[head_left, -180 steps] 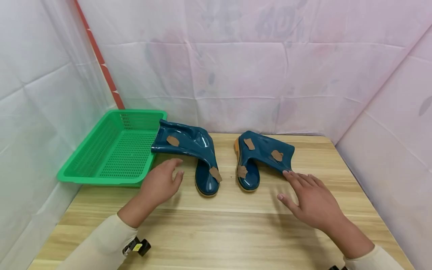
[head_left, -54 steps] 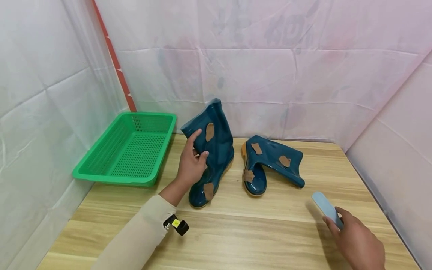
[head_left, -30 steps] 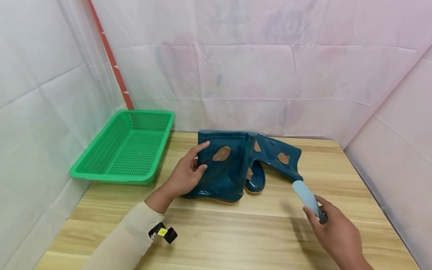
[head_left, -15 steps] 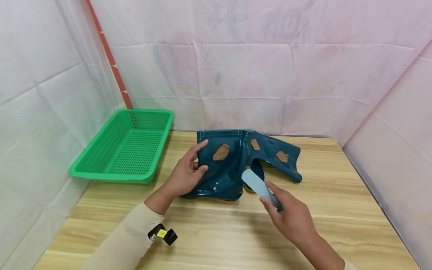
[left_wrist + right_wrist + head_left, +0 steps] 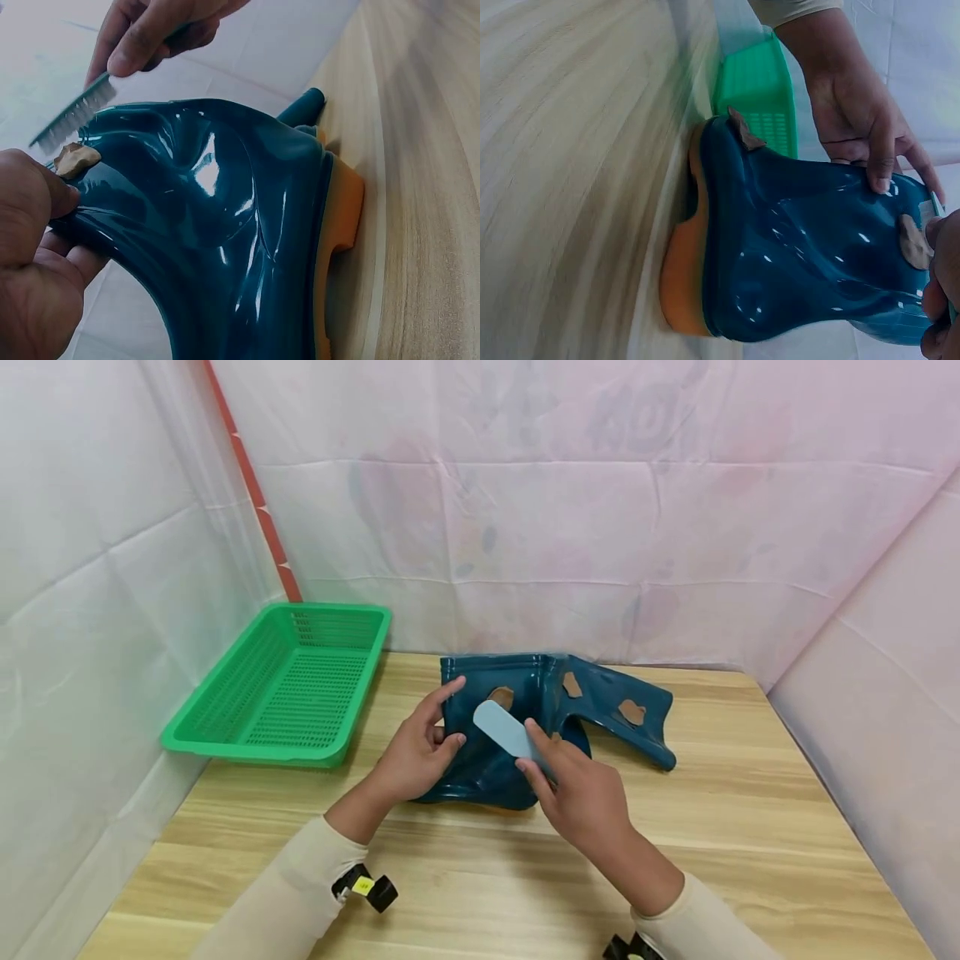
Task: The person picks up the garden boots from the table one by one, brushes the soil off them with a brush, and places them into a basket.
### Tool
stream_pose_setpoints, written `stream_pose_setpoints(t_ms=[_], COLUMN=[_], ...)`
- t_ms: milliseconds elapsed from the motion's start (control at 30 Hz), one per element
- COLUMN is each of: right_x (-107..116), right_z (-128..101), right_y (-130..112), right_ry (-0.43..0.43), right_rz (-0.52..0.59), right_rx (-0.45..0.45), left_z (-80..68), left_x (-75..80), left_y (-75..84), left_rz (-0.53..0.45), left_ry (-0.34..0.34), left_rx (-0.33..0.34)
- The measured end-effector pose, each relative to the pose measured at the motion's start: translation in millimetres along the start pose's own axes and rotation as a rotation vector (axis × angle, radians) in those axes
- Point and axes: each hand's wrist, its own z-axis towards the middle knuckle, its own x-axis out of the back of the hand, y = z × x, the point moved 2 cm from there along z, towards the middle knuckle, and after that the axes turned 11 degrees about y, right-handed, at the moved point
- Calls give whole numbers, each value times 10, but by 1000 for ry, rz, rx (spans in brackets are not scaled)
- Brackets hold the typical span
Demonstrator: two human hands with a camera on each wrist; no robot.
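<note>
Head view: left hand point(image 5: 411, 752) grasping a glossy dark-blue rubber boot point(image 5: 480, 767) by the shaft edge, thumb on the near face, fingers behind. Call that the held boot; all places are relative to it. It sits over the pale wood-grain surface point(image 5: 465, 868), orange sole facing down; wrist views don't settle whether the sole is fully in contact.

Right hand point(image 5: 585, 793) grasping a light-blue flat-backed brush point(image 5: 501, 727), in front of the held boot's shaft. Left wrist view: white bristles face the ragged brown patch point(image 5: 76, 160) on the shaft, very near it; blurred, can't confirm contact. Right wrist view: another brown patch point(image 5: 744, 131) on the held boot's toe.

Second dark-blue rubber boot point(image 5: 600, 693) lying on its side just right of the held boot, foot partly hidden behind it, brown patches showing.

Green perforated plastic basket point(image 5: 255, 753) left of the held boot, apart from it. White fabric sheet point(image 5: 525, 527) behind the held boot; red strip point(image 5: 255, 502) on it, up past the basket. Cream sleeves point(image 5: 300, 877) on both arms, black strapped device point(image 5: 365, 887) at each wrist, nearer the wearer than the held boot.
</note>
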Motion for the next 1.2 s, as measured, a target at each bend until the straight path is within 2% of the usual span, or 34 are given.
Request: stream_pose_setpoints(t_ms=[167, 300, 467, 633, 767, 933, 1067, 1200], right_x=[-105, -103, -82, -101, -133, -120, -81, -65], right_z=[-47, -135, -179, -87, -20, -88, -158, -167], right_y=[-4, 25, 24, -49, -77, -25, 39, 29], right_ry=[-33, -24, 34, 107, 65, -10, -7, 47], right_rz=[-31, -24, -4, 15, 2, -35, -37, -14], right_rx=[14, 21, 43, 98, 90, 57, 44, 53], left_z=[-19, -20, -13, -13, -31, -55, -49, -48], left_x=[13, 3, -6, -4, -4, -20, -34, -26], left_y=[-8, -24, -32, -25, -19, -36, -41, -33], left_rz=[-19, -42, -40, -11, -14, -37, -61, -56], left_ry=[2, -4, -8, 14, 26, 21, 5, 19], left_rx=[-16, -11, -18, -22, -3, -8, -31, -36])
